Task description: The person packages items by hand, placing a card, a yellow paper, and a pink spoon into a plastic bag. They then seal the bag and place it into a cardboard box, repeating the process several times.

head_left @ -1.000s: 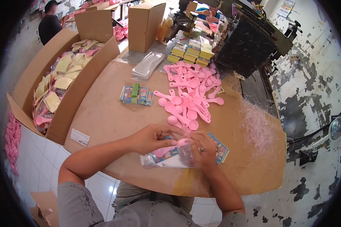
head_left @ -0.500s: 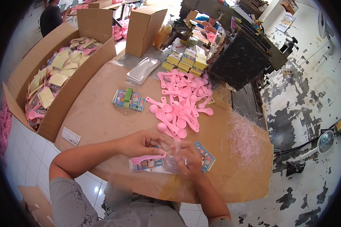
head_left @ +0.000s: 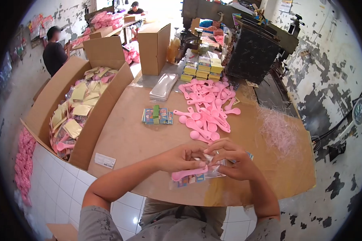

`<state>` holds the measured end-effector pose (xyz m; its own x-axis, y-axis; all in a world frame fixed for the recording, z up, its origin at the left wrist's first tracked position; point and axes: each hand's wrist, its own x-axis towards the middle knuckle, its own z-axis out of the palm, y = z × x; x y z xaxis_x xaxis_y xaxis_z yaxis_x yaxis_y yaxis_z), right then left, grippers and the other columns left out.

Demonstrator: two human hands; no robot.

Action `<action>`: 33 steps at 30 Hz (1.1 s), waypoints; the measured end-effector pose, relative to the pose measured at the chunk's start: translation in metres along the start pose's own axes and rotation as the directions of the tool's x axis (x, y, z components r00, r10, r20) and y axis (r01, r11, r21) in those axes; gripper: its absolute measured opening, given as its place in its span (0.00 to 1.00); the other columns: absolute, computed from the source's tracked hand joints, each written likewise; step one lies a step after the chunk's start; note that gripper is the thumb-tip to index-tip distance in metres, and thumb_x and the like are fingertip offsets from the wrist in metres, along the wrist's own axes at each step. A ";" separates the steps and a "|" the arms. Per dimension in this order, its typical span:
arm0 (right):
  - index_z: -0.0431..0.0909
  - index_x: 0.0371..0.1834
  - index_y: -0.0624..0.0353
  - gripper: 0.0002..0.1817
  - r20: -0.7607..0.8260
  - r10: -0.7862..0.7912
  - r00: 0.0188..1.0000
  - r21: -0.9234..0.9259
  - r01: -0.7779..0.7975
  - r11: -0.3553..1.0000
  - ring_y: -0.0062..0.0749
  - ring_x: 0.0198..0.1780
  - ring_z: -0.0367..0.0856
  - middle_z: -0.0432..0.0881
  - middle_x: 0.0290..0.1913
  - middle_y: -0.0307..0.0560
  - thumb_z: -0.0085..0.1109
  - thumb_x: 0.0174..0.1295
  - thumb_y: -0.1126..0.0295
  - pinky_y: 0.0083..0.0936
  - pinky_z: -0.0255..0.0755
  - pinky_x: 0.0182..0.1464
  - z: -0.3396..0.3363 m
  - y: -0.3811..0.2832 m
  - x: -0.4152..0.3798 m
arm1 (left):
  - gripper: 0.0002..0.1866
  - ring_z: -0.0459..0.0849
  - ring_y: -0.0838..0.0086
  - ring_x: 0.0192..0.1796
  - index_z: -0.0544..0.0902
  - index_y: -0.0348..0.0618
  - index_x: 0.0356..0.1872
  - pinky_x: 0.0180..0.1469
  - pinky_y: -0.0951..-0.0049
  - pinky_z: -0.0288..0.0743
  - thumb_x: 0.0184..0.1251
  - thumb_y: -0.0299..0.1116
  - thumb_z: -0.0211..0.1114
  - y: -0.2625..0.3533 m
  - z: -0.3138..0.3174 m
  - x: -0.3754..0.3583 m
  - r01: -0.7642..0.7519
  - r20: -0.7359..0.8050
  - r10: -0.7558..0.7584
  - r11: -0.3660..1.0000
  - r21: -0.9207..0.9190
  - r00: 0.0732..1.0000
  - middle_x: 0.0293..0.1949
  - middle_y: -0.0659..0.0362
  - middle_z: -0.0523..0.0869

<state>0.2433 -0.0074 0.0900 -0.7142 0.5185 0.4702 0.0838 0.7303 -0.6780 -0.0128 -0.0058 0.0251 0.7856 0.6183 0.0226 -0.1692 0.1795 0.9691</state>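
Note:
My left hand pinches a clear plastic bag at the table's front, with its fingertips at the end of a pink spoon. The spoon lies over a blue printed card in the bag. On the bag's right part my right hand has its fingers bent around the thin plastic. Partly hidden behind my right hand are more blue cards. A heap of pink spoons lies just beyond both hands.
Left stands a carton of packed bags. Banded cards, clear bags, yellow card stacks and plastic shreds lie on the table. A black machine is behind. Two people are farther back, one at left.
The head view has tilted up and shifted left, so table items appear farther right. My right hand's fingers have risen and spread over the bag's right part. My left hand still pinches the bag.

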 end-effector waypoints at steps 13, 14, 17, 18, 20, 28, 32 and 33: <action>0.88 0.43 0.61 0.07 -0.158 0.271 0.950 -0.309 -0.308 0.900 0.28 0.31 0.83 0.84 0.34 0.43 0.71 0.66 0.71 0.26 0.76 0.35 -0.012 -0.068 0.027 | 0.21 0.87 0.76 0.57 0.81 0.45 0.68 0.58 0.72 0.80 0.79 0.39 0.67 0.019 0.035 -0.010 -0.285 -0.120 0.395 0.812 0.509 0.911 0.56 0.57 0.90; 0.88 0.44 0.62 0.07 -0.175 0.287 0.942 -0.287 -0.328 0.900 0.26 0.31 0.83 0.85 0.34 0.42 0.72 0.66 0.72 0.25 0.76 0.35 -0.010 -0.062 0.026 | 0.21 0.88 0.77 0.54 0.82 0.45 0.68 0.55 0.74 0.80 0.80 0.38 0.67 0.017 0.034 -0.009 -0.237 -0.164 0.355 0.840 0.489 0.920 0.53 0.57 0.91; 0.87 0.44 0.64 0.07 -0.213 0.312 0.926 -0.199 -0.354 0.914 0.20 0.33 0.83 0.87 0.35 0.41 0.71 0.66 0.75 0.23 0.76 0.36 -0.007 -0.050 0.022 | 0.19 0.89 0.81 0.49 0.82 0.42 0.67 0.50 0.78 0.81 0.80 0.36 0.67 0.014 0.026 -0.006 -0.108 -0.253 0.248 0.880 0.463 0.935 0.49 0.57 0.92; 0.87 0.44 0.65 0.07 -0.222 0.320 0.921 -0.164 -0.359 0.919 0.18 0.34 0.83 0.88 0.36 0.41 0.70 0.66 0.76 0.22 0.76 0.36 -0.006 -0.046 0.021 | 0.19 0.89 0.81 0.50 0.81 0.41 0.66 0.51 0.78 0.81 0.81 0.34 0.66 0.014 0.027 -0.006 -0.107 -0.265 0.234 0.902 0.417 0.936 0.49 0.57 0.92; 0.87 0.45 0.65 0.07 -0.298 0.333 0.895 -0.081 -0.371 0.925 0.17 0.35 0.83 0.88 0.37 0.40 0.70 0.65 0.77 0.21 0.76 0.36 -0.005 -0.037 0.020 | 0.16 0.89 0.80 0.53 0.81 0.39 0.66 0.53 0.77 0.82 0.83 0.31 0.63 0.021 0.032 -0.007 -0.148 -0.274 0.228 0.948 0.282 0.934 0.50 0.56 0.93; 0.87 0.46 0.64 0.08 -0.270 0.245 0.931 -0.156 -0.293 0.943 0.17 0.34 0.82 0.89 0.36 0.39 0.71 0.65 0.78 0.20 0.75 0.37 -0.002 -0.029 0.029 | 0.16 0.88 0.78 0.57 0.80 0.37 0.66 0.57 0.75 0.83 0.83 0.28 0.61 0.013 0.028 0.000 -0.294 -0.289 0.341 0.936 0.194 0.894 0.53 0.55 0.91; 0.87 0.46 0.63 0.09 -0.325 0.221 0.919 -0.172 -0.288 0.942 0.22 0.36 0.83 0.88 0.39 0.42 0.71 0.64 0.78 0.22 0.75 0.37 0.000 -0.016 0.032 | 0.16 0.88 0.79 0.56 0.80 0.36 0.66 0.56 0.77 0.83 0.82 0.26 0.62 0.015 0.027 -0.003 -0.292 -0.317 0.343 0.936 0.199 0.884 0.53 0.56 0.91; 0.87 0.46 0.62 0.09 -0.345 0.206 0.916 -0.194 -0.284 0.939 0.26 0.37 0.85 0.89 0.42 0.44 0.71 0.64 0.78 0.23 0.76 0.37 0.000 -0.013 0.032 | 0.16 0.88 0.80 0.55 0.80 0.36 0.66 0.55 0.77 0.83 0.82 0.26 0.62 0.016 0.027 -0.004 -0.287 -0.335 0.339 0.938 0.196 0.879 0.53 0.56 0.91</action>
<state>0.2196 -0.0001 0.1140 -0.3975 0.7783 0.4860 0.4157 0.6250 -0.6608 -0.0024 -0.0258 0.0472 0.4341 0.8605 0.2665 -0.2673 -0.1595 0.9503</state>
